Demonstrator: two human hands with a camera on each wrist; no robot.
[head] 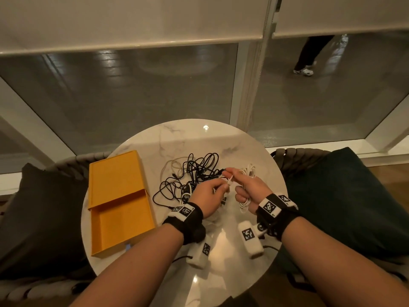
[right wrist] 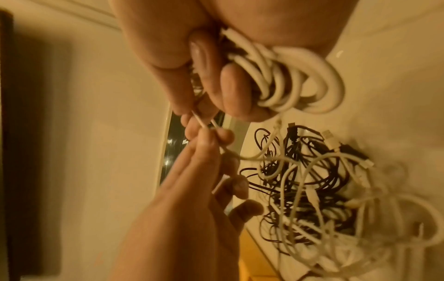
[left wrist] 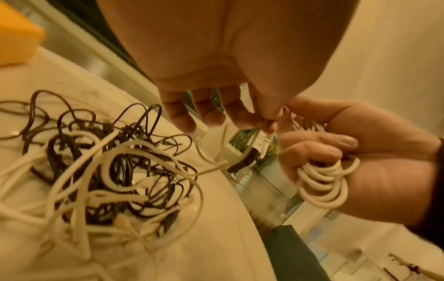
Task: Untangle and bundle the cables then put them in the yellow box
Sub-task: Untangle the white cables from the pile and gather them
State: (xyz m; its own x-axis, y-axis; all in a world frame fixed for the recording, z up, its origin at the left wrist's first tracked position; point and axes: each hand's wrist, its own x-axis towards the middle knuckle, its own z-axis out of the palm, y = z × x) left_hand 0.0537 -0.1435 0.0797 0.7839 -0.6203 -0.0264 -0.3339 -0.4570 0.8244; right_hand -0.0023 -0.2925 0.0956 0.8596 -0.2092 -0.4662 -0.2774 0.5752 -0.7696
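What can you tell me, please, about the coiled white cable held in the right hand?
The coiled white cable is smooth, rubbery-looking cord wound into several stacked loops. The right hand grips the coil against its palm, raised above the round white marble table. One thin strand runs out to the left hand, whose fingers pinch it. Its plugs cannot be made out.

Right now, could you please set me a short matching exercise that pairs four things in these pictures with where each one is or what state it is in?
Things:
1. white coiled cable
2. yellow box
3. tangled pile of cables
4. left hand

Places or states:
A. lies loose on the marble table, beyond the hands
B. pinches a thin white strand
C. gripped in loops by the right hand
D. open, with no cables in it, at the table's left side

Pairs: 1-C, 2-D, 3-A, 4-B
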